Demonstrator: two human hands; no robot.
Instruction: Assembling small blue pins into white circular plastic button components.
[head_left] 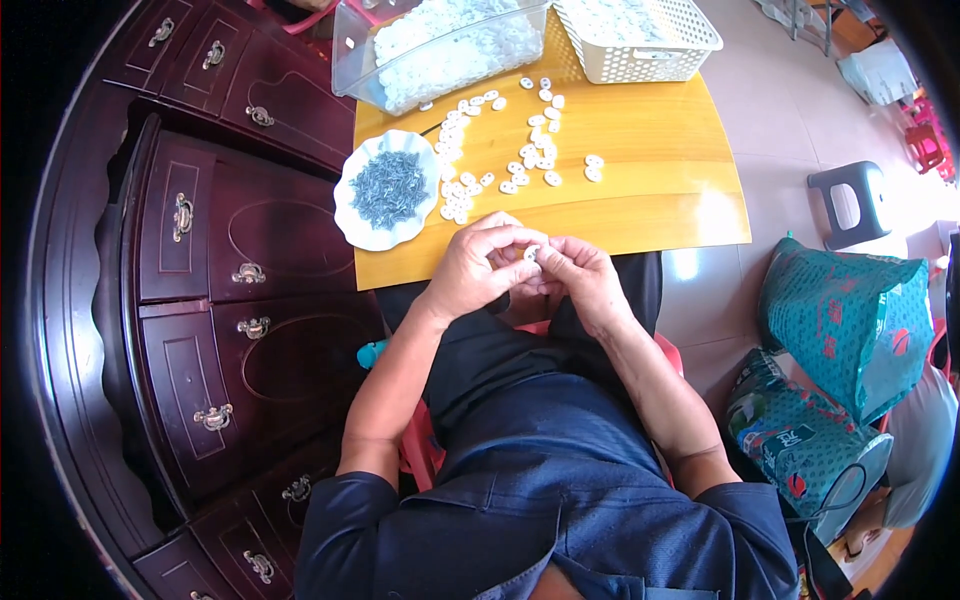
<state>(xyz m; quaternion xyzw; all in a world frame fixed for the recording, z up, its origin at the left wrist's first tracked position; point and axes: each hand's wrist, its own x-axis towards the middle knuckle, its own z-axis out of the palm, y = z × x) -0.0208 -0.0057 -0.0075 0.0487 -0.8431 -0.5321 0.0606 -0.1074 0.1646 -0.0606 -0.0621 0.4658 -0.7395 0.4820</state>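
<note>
Just past the near edge of the table, over my lap, my left hand [486,262] and my right hand [581,275] meet fingertip to fingertip. Pinched between them is a small white plastic piece [531,254], with a dark spot showing on it. Both thumbs press close to it, and the fingers hide the rest. Beyond my left hand, a white scalloped bowl [428,212] holds a heap of small dark metal pins or screws [388,189]. Several small white oval pieces with two holes [552,178] lie scattered on the table past my hands.
The yellow wooden table [660,150] carries a clear bin [365,85] of translucent white pieces and a white perforated basket [650,68] at its far side. Dark red drawers [285,225] stand left. Right are a grey stool [850,190], teal bags [840,320] and another person's arm [915,470].
</note>
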